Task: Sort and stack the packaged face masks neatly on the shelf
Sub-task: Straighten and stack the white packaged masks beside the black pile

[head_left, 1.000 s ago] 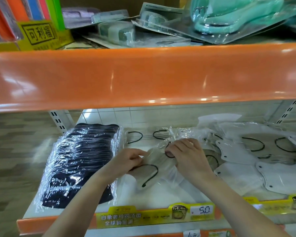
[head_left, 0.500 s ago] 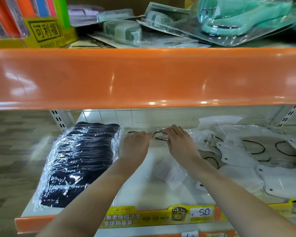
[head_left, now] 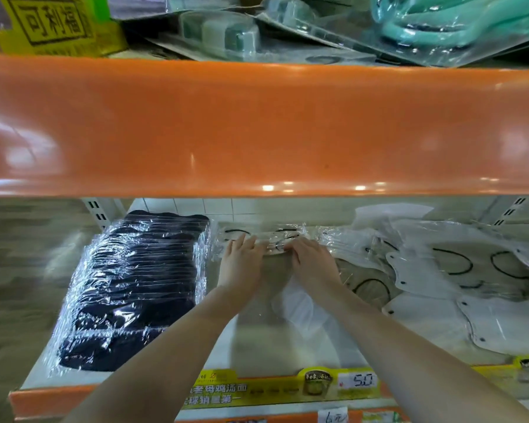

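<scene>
On the lower shelf (head_left: 287, 349), a neat row of black masks in clear wrap (head_left: 135, 285) fills the left side. At the back centre lies a small pile of white masks with black ear loops in clear bags (head_left: 275, 236). My left hand (head_left: 241, 261) and my right hand (head_left: 312, 261) both reach to that pile, fingers stretched flat and pressing on its front edge. Loose white packaged masks (head_left: 440, 270) lie scattered across the right side.
The orange front of the upper shelf (head_left: 257, 126) hangs low above my hands. It carries blister packs (head_left: 226, 32) and a yellow box (head_left: 52, 25). A price strip (head_left: 287, 389) runs along the lower shelf's front edge. An empty clear bag (head_left: 296, 309) lies between my forearms.
Both hands carried a white packaged mask from mid-shelf to the back pile. They now lie flatter on that pile, and the camera has moved closer.
</scene>
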A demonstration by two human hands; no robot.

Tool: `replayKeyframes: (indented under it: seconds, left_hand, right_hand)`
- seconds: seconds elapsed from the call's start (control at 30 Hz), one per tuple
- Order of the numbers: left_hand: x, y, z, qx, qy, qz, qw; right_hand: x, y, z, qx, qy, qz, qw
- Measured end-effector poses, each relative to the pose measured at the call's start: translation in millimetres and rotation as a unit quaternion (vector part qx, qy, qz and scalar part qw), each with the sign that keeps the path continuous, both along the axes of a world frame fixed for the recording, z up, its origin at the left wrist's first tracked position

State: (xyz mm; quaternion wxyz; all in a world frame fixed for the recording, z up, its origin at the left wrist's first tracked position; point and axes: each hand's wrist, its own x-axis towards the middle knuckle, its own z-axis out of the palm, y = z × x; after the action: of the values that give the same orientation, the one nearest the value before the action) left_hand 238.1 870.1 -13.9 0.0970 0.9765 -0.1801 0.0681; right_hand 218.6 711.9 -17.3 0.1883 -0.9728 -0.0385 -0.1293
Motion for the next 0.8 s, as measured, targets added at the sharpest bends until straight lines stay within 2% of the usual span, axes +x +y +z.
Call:
replayKeyframes:
  seconds: [0.2,0.43,0.7,0.8]
  left_hand:
    - [-14.8,-8.5,-7.5,0.023,0.013,0.007,1.000]
    - [-19.2,-13.8,-21.0,0.050,0.069,0.033,0.996]
    - [-15.6,-6.5,-15.8,0.032,0.081,0.030,0.996]
    - [-16.5,-11.5,-12.8,0.022,0.083,0.053,0.995]
  right_hand:
    - [-1.5,8.4,-5.5,-0.076,0.032,-0.043,0.996]
    - [2.1,21.8,-8.2,-0.067,0.051,-0.051,0.995]
    - [2.3,13.6,-11.0,-0.028,0.077,0.020,0.996]
    - [2.2,10.7,-6.4,0.020,0.074,0.040,0.996]
